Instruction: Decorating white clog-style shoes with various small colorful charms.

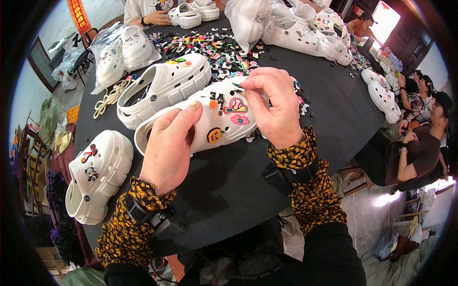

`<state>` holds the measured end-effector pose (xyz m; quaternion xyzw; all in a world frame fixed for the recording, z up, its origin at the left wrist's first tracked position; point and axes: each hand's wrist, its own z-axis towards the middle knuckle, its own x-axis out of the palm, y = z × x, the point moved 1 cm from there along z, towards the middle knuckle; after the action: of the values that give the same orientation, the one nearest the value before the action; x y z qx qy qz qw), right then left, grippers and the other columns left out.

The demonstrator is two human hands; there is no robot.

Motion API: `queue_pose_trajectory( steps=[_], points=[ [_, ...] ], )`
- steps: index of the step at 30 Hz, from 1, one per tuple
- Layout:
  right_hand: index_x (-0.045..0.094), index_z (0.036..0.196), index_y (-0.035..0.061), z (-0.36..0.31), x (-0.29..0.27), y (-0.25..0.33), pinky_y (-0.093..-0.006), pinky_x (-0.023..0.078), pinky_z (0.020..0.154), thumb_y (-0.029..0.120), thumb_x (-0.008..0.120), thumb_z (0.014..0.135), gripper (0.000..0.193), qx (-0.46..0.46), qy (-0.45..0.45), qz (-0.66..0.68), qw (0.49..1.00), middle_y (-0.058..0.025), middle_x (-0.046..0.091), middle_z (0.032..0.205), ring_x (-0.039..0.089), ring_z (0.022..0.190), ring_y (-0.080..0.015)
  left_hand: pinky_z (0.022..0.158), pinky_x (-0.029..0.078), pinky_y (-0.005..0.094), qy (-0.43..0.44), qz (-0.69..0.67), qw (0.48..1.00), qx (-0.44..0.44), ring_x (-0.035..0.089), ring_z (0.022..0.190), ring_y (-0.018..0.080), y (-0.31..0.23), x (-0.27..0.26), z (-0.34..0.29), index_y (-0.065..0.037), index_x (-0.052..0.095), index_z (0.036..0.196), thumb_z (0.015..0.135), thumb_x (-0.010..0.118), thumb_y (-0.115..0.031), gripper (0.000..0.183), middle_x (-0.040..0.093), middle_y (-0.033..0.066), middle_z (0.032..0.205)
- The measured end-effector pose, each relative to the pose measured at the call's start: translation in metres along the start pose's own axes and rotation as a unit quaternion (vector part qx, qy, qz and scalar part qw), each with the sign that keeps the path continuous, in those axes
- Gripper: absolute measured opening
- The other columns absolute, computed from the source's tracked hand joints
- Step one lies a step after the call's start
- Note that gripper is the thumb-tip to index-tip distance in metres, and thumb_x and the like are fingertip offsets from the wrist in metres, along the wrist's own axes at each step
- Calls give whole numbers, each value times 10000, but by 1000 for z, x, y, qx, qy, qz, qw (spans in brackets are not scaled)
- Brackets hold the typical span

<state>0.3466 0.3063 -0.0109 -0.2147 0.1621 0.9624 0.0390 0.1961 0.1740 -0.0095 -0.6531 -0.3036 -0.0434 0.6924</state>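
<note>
A white clog with colourful charms lies across the dark table in front of me. My left hand grips it by the opening, thumb on top and fingers partly hidden inside. My right hand pinches a small green charm between thumb and fingertips at one of the toe holes. A baseball-and-bat charm, a pink cloud-shaped charm and a pumpkin charm sit on the clog's upper. Just beyond lies another white clog with a few charms on its toe.
To the left stands a white clog with a panda charm. Loose charms are heaped at the far side, near bagged clogs and a cord bundle. More clogs fill the back right. Other people sit around the table.
</note>
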Motion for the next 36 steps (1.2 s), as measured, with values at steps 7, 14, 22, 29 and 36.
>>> queue_pose_trajectory(
  steps=[7, 14, 22, 29, 36],
  points=[
    [633, 887, 31, 0, 2, -1, -319, 460, 781, -57, 646, 748, 165, 1, -1, 10, 1000, -88, 616, 969, 565, 903, -228, 845, 440, 255, 3, -12, 1000, -5, 584, 917, 104, 1, 0, 2, 28, 607, 1042, 934, 580, -213, 266, 644, 60, 1007],
    [629, 848, 69, 0, 2, 6, -348, 410, 790, -8, 663, 726, 147, -16, -32, 43, 998, -60, 616, 911, 560, 873, -235, 852, 445, 265, -25, -15, 999, -20, 590, 941, 119, -6, -4, 3, 28, 605, 1053, 936, 576, -212, 268, 644, 68, 1036],
    [619, 839, 117, -2, 10, 18, -362, 363, 816, 28, 674, 718, 160, -66, -18, 40, 997, -15, 626, 858, 562, 830, -221, 888, 454, 315, 37, -61, 997, -36, 595, 967, 166, -12, 1, 0, 63, 565, 1083, 933, 555, -153, 263, 629, 112, 1055],
    [609, 825, 116, -5, 13, 19, -372, 358, 830, 45, 664, 720, 139, -56, 11, 46, 997, -21, 607, 834, 547, 825, -228, 877, 464, 318, 21, -97, 995, -25, 597, 957, 186, -16, -5, 6, 67, 561, 1048, 939, 526, -139, 236, 625, 134, 1034],
    [633, 854, 106, -9, 18, 17, -379, 365, 846, 13, 674, 703, 182, -85, 28, -22, 996, -24, 614, 872, 554, 837, -224, 805, 457, 282, -16, -57, 998, -16, 585, 884, 145, -13, -12, 12, 30, 581, 1014, 938, 544, -161, 208, 622, 90, 975]
  ],
)
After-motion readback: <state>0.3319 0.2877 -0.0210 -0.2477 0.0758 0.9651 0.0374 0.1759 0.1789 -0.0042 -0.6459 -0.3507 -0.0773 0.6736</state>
